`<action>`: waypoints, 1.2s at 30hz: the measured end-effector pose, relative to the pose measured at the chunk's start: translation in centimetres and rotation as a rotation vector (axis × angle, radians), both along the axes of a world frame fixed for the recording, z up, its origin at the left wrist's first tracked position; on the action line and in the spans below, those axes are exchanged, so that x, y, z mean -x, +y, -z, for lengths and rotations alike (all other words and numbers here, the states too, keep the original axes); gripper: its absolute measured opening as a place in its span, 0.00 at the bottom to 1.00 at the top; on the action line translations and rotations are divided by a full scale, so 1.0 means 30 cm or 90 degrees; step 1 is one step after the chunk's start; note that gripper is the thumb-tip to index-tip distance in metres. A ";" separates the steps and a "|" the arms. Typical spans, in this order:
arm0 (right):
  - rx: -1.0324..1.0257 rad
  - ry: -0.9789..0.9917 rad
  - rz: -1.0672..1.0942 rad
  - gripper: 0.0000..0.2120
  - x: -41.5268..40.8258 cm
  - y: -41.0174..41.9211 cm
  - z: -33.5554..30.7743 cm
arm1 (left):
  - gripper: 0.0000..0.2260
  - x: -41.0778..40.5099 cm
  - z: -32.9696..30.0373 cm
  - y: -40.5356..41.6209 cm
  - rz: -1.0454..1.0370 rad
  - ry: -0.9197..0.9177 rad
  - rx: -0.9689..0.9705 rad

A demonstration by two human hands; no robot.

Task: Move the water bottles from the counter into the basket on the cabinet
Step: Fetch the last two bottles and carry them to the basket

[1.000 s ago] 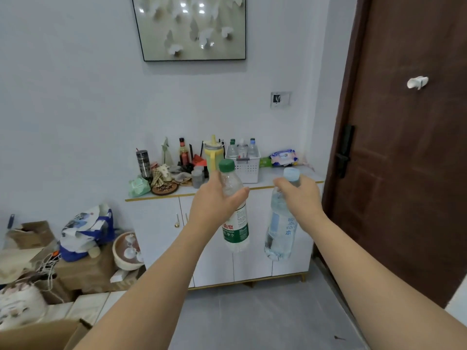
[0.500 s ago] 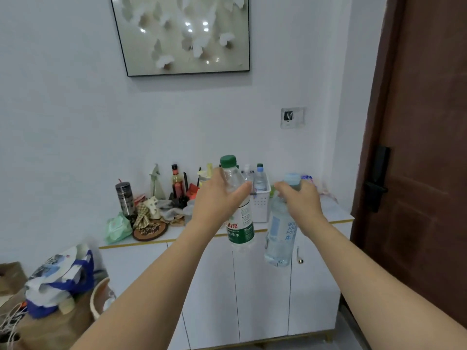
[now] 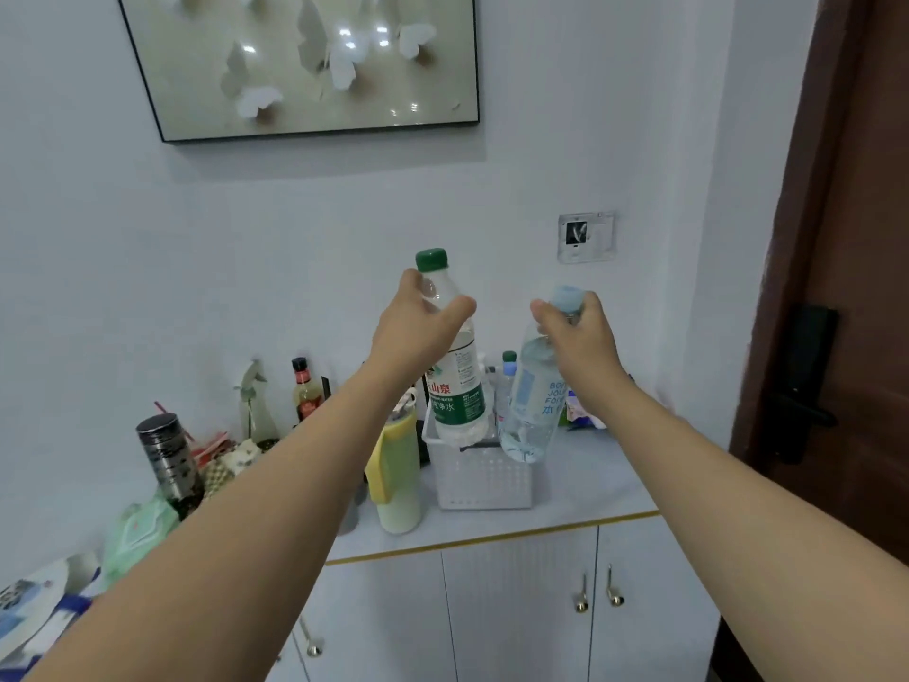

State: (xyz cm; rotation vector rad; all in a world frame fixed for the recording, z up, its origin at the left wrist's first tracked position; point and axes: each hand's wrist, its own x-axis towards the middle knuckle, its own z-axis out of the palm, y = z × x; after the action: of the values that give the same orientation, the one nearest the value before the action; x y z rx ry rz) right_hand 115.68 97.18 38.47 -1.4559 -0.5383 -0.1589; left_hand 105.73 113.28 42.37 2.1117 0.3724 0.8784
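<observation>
1. A white cabinet [image 3: 516,607] with brass door pulls is standing against a pale wall, its grey top edged in gold and crowded at the left with a steel tumbler [image 3: 169,460], a red-capped sauce bottle [image 3: 306,391] and a yellow-and-cream flask [image 3: 396,477].
2. A framed butterfly artwork [image 3: 315,61] is hanging on the wall above, and a dark brown door [image 3: 846,287] with a black lock is filling the right edge.
3. A white perforated basket [image 3: 484,477] is sitting on the cabinet top, with capped bottles showing behind its far side.
4. The left hand [image 3: 418,332] is reaching forward at arm's length, its fingers [image 3: 455,307] wrapping the neck of a green-capped water bottle [image 3: 457,386] hanging upright over the basket's left rim.
5. The right hand [image 3: 578,332] is gripping the neck of a blue-capped water bottle [image 3: 531,411], which is tilting slightly and hanging over the basket's right side.
</observation>
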 end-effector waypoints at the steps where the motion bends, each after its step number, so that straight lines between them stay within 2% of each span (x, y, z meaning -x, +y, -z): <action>1: 0.008 -0.003 -0.003 0.15 -0.041 0.033 0.005 | 0.22 -0.049 0.001 0.034 0.001 0.001 0.013; 7: 0.038 0.012 0.008 0.09 -0.278 0.235 0.054 | 0.22 -0.330 0.059 0.223 0.003 0.071 0.010; 12: 0.143 0.049 -0.030 0.16 -0.450 0.362 0.156 | 0.23 -0.512 0.170 0.313 -0.013 0.133 -0.004; 15: 0.196 0.093 -0.071 0.16 -0.532 0.413 0.251 | 0.26 -0.592 0.245 0.336 -0.032 0.176 -0.007; 17: 0.204 0.117 -0.106 0.16 -0.569 0.444 0.317 | 0.28 -0.640 0.301 0.341 -0.044 0.208 0.020; 20: 0.220 0.118 -0.161 0.08 -0.619 0.485 0.397 | 0.27 -0.702 0.392 0.343 -0.093 0.262 0.066; 23: 0.258 0.106 -0.159 0.14 -0.664 0.511 0.474 | 0.25 -0.740 0.478 0.359 -0.128 0.297 0.135; 27: 0.316 0.087 -0.093 0.18 -0.701 0.520 0.554 | 0.19 -0.770 0.581 0.376 -0.140 0.283 0.174; 31: 0.311 0.111 -0.104 0.19 -0.733 0.515 0.589 | 0.10 -0.778 0.641 0.389 -0.150 0.233 0.195; 33: 0.297 0.106 -0.098 0.18 -0.738 0.526 0.601 | 0.11 -0.780 0.659 0.393 -0.140 0.228 0.177; 36: 0.319 0.100 -0.089 0.19 -0.736 0.549 0.637 | 0.18 -0.775 0.689 0.383 -0.106 0.238 0.132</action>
State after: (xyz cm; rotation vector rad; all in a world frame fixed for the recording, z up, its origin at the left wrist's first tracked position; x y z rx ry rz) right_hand 137.75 113.65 19.37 -1.8888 -0.5723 0.2158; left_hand 128.98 124.77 21.71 2.0658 0.8066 0.5051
